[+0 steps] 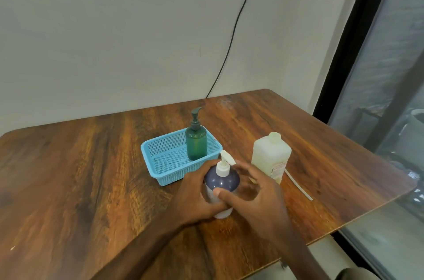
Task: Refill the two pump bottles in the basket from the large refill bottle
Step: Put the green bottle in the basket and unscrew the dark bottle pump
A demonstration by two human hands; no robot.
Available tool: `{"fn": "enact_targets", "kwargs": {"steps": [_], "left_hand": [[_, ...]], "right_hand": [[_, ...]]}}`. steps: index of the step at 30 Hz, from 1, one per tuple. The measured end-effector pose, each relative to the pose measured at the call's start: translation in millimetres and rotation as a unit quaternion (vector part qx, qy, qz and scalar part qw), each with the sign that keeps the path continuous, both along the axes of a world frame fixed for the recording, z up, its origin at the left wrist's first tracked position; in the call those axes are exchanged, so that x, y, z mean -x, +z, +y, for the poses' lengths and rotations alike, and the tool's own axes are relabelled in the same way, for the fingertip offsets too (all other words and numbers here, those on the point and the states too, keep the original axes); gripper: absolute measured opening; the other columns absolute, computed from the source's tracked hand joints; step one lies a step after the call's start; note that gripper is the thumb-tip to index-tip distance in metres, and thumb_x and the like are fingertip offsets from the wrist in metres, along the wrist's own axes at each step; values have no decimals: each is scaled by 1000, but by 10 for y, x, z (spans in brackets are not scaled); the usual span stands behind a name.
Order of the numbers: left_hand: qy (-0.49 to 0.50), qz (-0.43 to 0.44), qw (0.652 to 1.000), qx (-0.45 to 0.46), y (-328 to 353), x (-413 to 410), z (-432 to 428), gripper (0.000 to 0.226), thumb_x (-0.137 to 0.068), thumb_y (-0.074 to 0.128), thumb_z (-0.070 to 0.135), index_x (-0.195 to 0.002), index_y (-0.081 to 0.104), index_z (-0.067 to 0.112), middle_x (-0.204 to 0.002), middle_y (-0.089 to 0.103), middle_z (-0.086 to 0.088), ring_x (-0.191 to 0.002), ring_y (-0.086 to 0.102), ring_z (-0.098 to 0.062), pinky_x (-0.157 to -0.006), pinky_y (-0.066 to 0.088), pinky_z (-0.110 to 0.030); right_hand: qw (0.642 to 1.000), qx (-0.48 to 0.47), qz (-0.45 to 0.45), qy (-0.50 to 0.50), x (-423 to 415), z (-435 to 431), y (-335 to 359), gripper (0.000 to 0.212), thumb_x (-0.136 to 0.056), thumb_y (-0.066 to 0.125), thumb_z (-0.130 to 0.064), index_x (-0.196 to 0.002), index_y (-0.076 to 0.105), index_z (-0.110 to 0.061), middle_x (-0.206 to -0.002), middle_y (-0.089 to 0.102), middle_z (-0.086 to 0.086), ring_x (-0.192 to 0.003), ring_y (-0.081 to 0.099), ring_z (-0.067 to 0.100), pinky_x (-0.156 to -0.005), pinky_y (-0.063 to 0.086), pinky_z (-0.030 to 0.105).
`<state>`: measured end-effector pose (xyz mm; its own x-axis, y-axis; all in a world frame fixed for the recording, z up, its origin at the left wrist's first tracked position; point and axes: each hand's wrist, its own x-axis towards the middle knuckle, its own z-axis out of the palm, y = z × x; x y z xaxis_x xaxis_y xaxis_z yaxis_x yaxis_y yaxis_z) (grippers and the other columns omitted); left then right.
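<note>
The task looks barely begun. The dark-blue, dome-shouldered plastic pump bottle point(221, 182) stands on the brown wood-grain bench point(91, 176) just in front of the light-blue perforated plastic basket point(146, 160), its white pump head point(223, 166) still in place. The left hand point(195, 192) is wrapped round the bottle's side, holding it upright. The right hand point(261, 190) is at the other side, fingers half-curled and blurred, thumb across the bottle's front; whether it has any grip I cannot tell. The dark-green plastic pump bottle point(196, 144) stands in the basket's far right corner with its pump on. The large translucent white refill bottle point(270, 155) stands to the right of the basket, apparently capped. Left to do, by my reading: open this bottle, pour, close it — then do the same for the green one.
</note>
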<state>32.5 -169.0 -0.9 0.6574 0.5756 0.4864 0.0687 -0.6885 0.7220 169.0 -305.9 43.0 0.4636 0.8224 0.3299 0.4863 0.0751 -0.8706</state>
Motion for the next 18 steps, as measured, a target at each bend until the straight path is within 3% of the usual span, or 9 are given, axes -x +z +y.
{"fn": "enact_targets", "kwargs": {"steps": [4, 8, 12, 15, 18], "left_hand": [[-32, -7, 999, 9, 62, 1, 57, 79, -74, 98, 52, -142, 61, 37, -134, 71, 19, -125, 70, -8, -101, 54, -19], [-52, -21, 998, -9, 35, -8, 105, 75, -75, 99, 42, -140, 64, 32, -131, 74, 14, -122, 72, -13, -99, 59, -30], [-54, -35, 998, 9, 25, 4, 124, 69, -75, 98, 37, -135, 65, 36, -127, 75, 15, -119, 73, -11, -96, 58, -23], [-53, -53, 997, 10, 79, 16, 100, 72, -74, 98, 40, -136, 62, 47, -129, 73, 21, -120, 72, -5, -97, 55, -15], [-78, -64, 995, 24, 87, -6, 105, 70, -75, 98, 41, -137, 65, 41, -129, 75, 16, -119, 73, -10, -98, 57, -21]], "right_hand": [[999, -33, 6, -35, -5, 106, 132, 48, -62, 84, -67, -105, 62, -64, -105, 62, -45, -106, 56, -21, -63, 45, -2], [996, -61, -4, -61, 66, 186, 112, 45, -61, 90, -57, -97, 63, -60, -98, 65, -39, -99, 63, -11, -65, 50, 4], [995, -81, -11, -64, 101, 280, 64, 38, -62, 91, -55, -88, 67, -43, -94, 68, -31, -92, 68, -4, -64, 55, 8], [994, -93, -21, -55, 114, 299, 76, 36, -63, 90, -53, -88, 64, -54, -92, 66, -36, -92, 66, -9, -62, 49, 2], [996, -81, -25, -32, 57, 271, 102, 39, -63, 83, -57, -94, 61, -65, -92, 62, -46, -95, 62, -17, -63, 47, -1]]}}
